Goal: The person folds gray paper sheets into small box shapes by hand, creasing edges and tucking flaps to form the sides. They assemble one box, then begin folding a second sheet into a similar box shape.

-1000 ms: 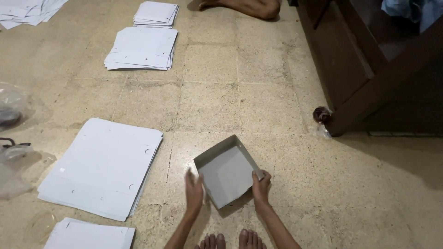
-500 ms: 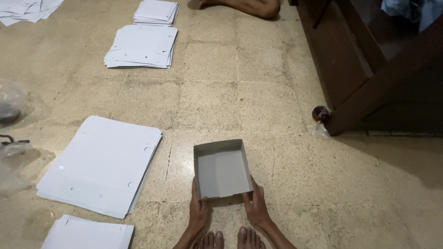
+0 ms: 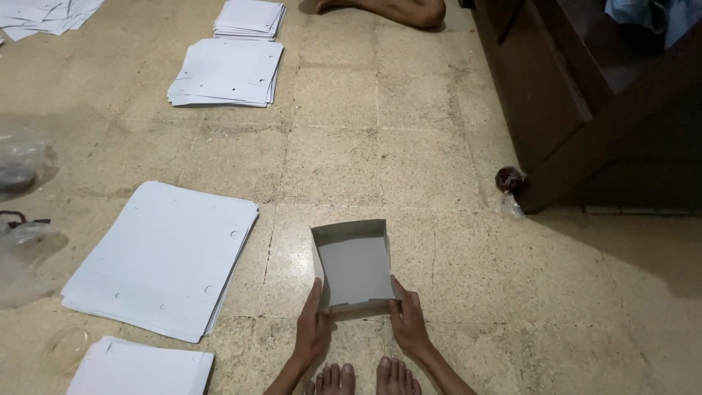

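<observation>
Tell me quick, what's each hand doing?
Left hand: fingers shut on the grey box, near left corner.
Right hand: fingers shut on the box's near right corner.

A home floor used as a workspace: worn stone tiles (image 3: 409, 161), dark wooden furniture (image 3: 556, 102) at 2 o'clock, white card stacks (image 3: 164, 256) at 9 o'clock.
</observation>
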